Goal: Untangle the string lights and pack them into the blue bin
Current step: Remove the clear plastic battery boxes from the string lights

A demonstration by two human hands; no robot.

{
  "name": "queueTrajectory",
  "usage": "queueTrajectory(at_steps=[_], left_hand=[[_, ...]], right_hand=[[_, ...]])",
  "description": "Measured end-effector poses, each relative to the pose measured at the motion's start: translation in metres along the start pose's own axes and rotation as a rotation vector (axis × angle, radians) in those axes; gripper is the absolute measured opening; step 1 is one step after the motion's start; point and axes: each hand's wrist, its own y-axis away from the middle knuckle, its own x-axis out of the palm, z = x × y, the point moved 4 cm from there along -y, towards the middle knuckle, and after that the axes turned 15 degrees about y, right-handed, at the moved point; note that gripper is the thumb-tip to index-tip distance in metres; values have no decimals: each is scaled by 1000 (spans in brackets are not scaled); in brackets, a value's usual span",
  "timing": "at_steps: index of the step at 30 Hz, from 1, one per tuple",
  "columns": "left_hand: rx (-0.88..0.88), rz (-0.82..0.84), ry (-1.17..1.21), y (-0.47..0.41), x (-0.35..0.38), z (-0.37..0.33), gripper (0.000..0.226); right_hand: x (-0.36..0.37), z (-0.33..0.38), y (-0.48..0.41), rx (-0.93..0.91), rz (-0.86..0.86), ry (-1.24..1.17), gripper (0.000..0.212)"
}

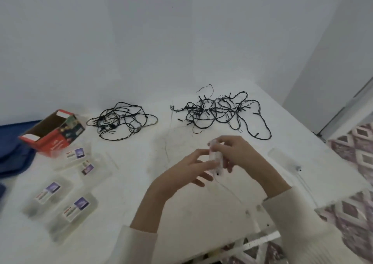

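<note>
Two tangled heaps of dark string lights lie on the white table: a smaller one [123, 120] at the back left and a larger one [220, 112] at the back right. Nearer me, both hands meet over the table's middle. My right hand [236, 152] grips a small clear plastic battery box [215, 158] from the right, and my left hand [191, 168] touches it from the left with spread fingers. A thin pale wire trails from the box toward the table's front edge. The blue bin [14, 142] shows only partly at the far left edge.
An open red cardboard box [54, 134] lies on its side at the left. Several clear packets with purple labels [66, 193] lie along the front left. Another clear battery box [282, 156] rests at the right near the table edge. A patterned floor shows beyond.
</note>
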Motion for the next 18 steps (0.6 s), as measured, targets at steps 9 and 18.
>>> queueTrajectory(at_steps=[9, 18], left_hand=[[418, -412, 233, 71, -72, -33, 25], [733, -617, 174, 123, -96, -73, 22]], right_hand=[[17, 102, 3, -188, 90, -405, 22], [43, 159, 20, 0, 565, -1206, 42]])
